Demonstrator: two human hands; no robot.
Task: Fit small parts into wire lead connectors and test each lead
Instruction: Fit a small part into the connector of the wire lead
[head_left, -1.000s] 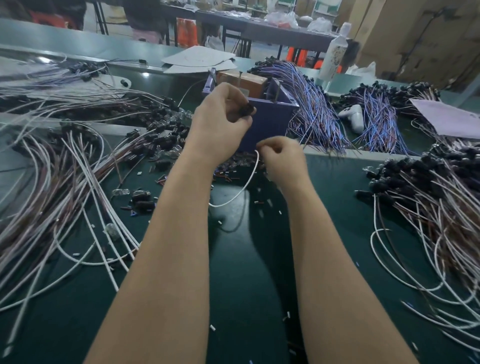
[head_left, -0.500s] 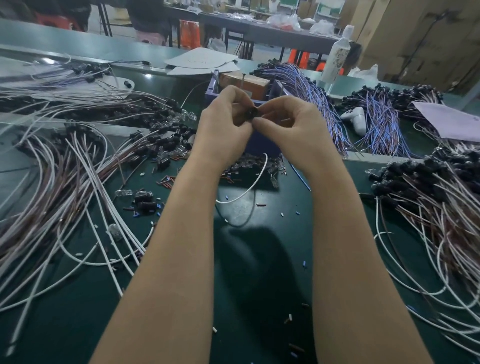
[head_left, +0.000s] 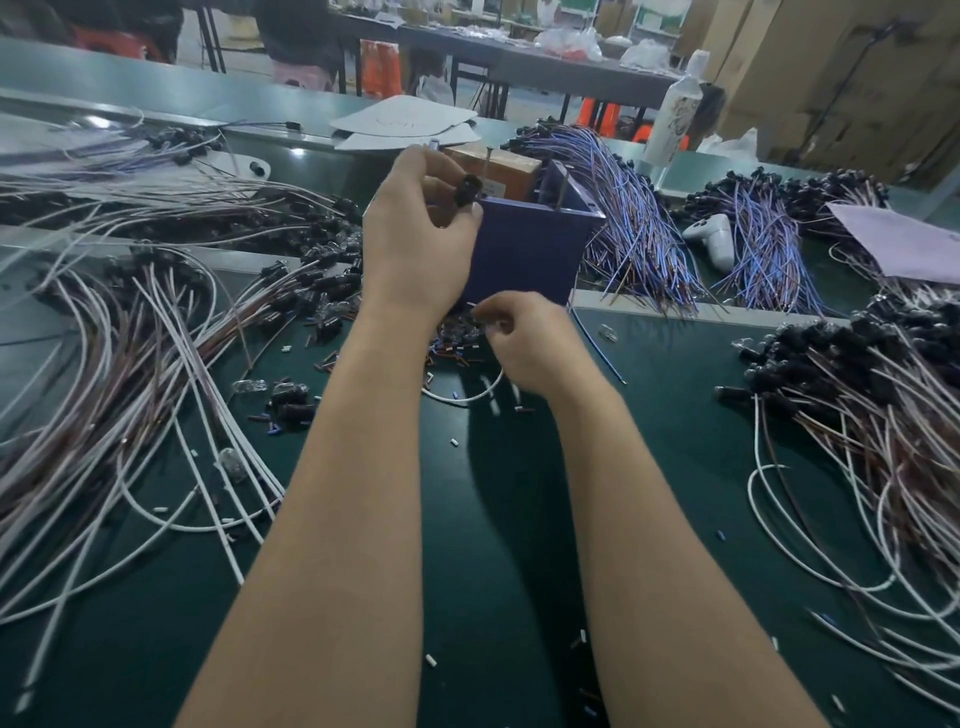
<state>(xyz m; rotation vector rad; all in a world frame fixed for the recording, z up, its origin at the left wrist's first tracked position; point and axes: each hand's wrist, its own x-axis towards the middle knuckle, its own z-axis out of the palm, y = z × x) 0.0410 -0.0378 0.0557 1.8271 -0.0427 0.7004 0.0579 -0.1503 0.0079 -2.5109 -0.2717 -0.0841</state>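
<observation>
Head view, one lead in hand. My left grip (head_left: 421, 234) is raised in front of the blue box (head_left: 535, 249) and pinches a black connector (head_left: 467, 189) between thumb and fingertips. A white lead (head_left: 467, 397) loops on the worktop (head_left: 493, 519) between my wrists. My right grip (head_left: 530, 343) is lowered with fingers curled onto the heap of small parts (head_left: 457, 338) at the foot of the box. The fingertips are blurred, so I cannot tell whether they already hold a part or are only closing on one. I judge the step to be fetching a part, so for this lead both the fitting and the test remain. Progress overall is partial at best. A large sheaf of leads (head_left: 130, 338) with black connectors lies to my left and another sheaf (head_left: 857, 405) to my right, and nothing shows which of them is finished. Bundles of blue-violet leads (head_left: 634, 223) lie beyond the box. The sheaves crowd both flanks, and the box stands just beyond my knuckles, with two thin pins rising from it. A pale strip edges the worktop just past my right grip. Open room lies mainly in the dark lane between and beneath my forearms, strewn with a few loose bits, so a short lift straight up to the connector seems the freest path.
</observation>
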